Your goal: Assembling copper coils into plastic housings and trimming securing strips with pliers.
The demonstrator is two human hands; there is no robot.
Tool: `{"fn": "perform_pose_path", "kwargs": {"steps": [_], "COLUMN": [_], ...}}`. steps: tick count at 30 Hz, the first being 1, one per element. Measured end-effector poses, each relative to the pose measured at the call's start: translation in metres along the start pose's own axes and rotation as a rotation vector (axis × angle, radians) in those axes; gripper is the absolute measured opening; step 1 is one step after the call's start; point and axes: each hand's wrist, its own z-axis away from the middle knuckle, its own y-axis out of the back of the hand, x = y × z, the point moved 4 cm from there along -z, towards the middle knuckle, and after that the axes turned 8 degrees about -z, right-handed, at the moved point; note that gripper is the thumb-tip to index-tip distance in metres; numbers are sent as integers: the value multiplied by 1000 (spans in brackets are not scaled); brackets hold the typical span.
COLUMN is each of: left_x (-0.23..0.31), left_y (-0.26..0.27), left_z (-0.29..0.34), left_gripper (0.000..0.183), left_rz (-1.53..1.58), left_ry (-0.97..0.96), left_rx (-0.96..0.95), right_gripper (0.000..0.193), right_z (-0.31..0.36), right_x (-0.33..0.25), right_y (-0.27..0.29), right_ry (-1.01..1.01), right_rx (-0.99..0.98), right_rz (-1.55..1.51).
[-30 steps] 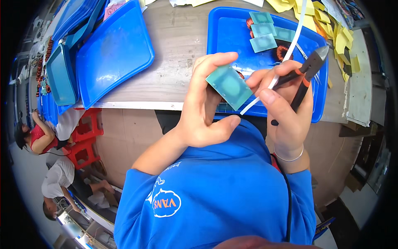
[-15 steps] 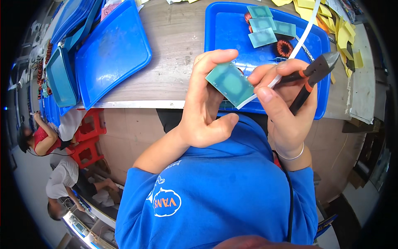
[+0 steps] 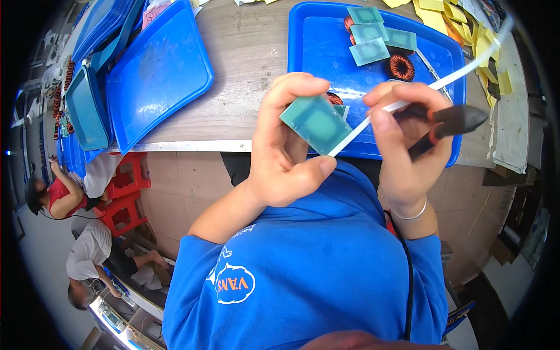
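My left hand (image 3: 280, 151) is closed around a small green circuit board (image 3: 317, 125), its fingers behind the board and its thumb by the lower corner. A long white strip (image 3: 466, 69) runs down from the upper right, and its end lies along the board's right edge, close to my left thumb. My right hand (image 3: 411, 134) pinches this strip between thumb and fingers. Tucked in the same hand is a pair of cutting pliers (image 3: 458, 121) with black and red handles, jaws pointing right. Below the board, a copper-wound coil (image 3: 335, 98) partly shows.
A blue tray (image 3: 303, 35) on the wooden table holds several green boards (image 3: 370, 52) and a copper-wound ring coil (image 3: 401, 67). Another blue tray (image 3: 160, 81) lies at the left. Yellow paper pieces (image 3: 484, 52) pile up at the right. Two people sit far left near red stools (image 3: 125, 219).
The white strip has swung lower to the right, and the pliers have tipped down with my right hand. My left hand has shifted slightly left with the board, its thumb now at the strip's end.
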Motion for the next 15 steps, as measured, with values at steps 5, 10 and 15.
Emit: {"fn": "perform_pose_path", "kwargs": {"steps": [5, 10, 15], "left_x": [0, -5, -3], "left_y": [-1, 1, 0], "left_z": [0, 1, 1], "left_gripper": [70, 71, 71], "left_rz": [88, 45, 38], "left_ry": [14, 59, 82], "left_rx": [28, 36, 65], "right_gripper": [29, 29, 33], "right_z": [-4, -5, -6], "right_x": [1, 2, 9], "right_y": [5, 5, 4], "right_ry": [17, 13, -27], "right_rx": [-60, -89, -110], "right_rz": [35, 24, -22]}}
